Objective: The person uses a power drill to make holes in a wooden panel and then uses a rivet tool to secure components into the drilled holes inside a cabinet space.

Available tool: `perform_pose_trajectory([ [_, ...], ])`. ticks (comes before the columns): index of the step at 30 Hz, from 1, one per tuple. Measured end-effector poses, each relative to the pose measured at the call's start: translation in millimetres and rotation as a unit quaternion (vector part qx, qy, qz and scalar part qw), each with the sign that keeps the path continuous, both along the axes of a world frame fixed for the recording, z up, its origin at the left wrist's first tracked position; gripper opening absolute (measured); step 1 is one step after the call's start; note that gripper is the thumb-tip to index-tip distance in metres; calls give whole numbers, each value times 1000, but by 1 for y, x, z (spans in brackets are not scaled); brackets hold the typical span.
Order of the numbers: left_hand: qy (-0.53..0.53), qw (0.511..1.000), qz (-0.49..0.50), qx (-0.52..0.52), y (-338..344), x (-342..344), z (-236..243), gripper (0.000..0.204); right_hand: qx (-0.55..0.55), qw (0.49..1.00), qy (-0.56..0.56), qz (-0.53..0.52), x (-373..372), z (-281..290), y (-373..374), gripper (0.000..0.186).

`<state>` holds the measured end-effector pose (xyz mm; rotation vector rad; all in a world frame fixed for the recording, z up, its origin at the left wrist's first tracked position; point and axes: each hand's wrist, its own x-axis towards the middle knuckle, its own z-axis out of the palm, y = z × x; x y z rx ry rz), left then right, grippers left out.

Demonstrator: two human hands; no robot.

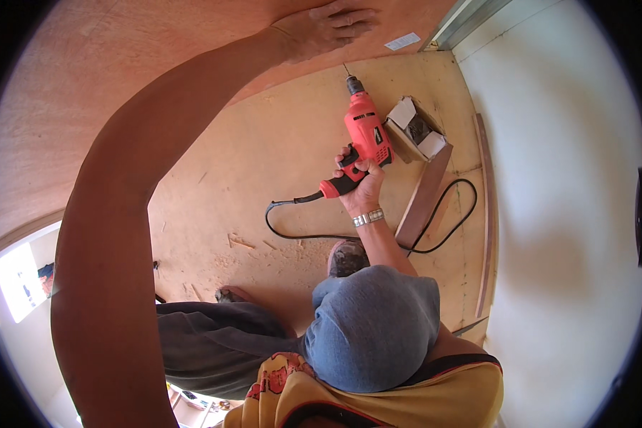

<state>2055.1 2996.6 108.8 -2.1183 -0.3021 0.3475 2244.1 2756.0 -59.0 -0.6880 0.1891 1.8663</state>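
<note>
Right hand point(360, 182) is gripping the red corded drill point(364, 135) by its handle. It's probably heavyish and rigid. Left hand point(328, 28) is pressing flat and open on the plywood panel point(121, 64).

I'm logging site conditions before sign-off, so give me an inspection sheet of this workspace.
Surface: plywood floor, dusty, with scattered wood chips.
Job's things: red corded drill, bit fitted, pointing at the base of the reddish plywood panel.
Clutter: open cardboard box; loose board; long wood strip along the white wall.
Hands: left hand flat against the panel; right hand gripping the drill handle, metal wristband on its wrist.
Cables: black drill cord looping across the floor, passing under the board.
Surroundings: metal frame at the corner; bright opening at lower left.
</note>
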Motion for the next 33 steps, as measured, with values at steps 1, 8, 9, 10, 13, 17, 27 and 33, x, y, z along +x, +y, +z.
perform_pose_trajectory([
  [1, -10, 1000, -4, -5, 0, 0, -1, 54, 0, 1000, -2, 2, 0, 1, 0, 44],
  [8, 16, 1000, 2, 12, 3, 20, 5, 56, -20, 999, -34, -9, -4, 9, 0, 41],
  [9, 19, 1000, 4, -8, 4, 22, 6, 56, -19, 999, -44, -5, -6, 10, -1, 42],
  [10, 20, 999, 6, -27, 4, 23, 6, 56, -16, 998, -55, -2, -8, 9, -2, 43],
  [13, -3, 1000, -17, -20, 5, 25, 7, 56, -4, 998, -66, -8, -13, 8, -4, 40],
  [17, 8, 999, -23, -33, 2, 34, 9, 55, -9, 996, -87, -21, -18, 16, -4, 37],
  [27, 26, 999, -15, 14, -7, 34, 11, 55, -10, 993, -111, -49, -19, 11, -4, 28],
  [33, 23, 999, -14, 34, -11, 31, 12, 56, -5, 992, -116, -49, -19, 14, -5, 29],
])
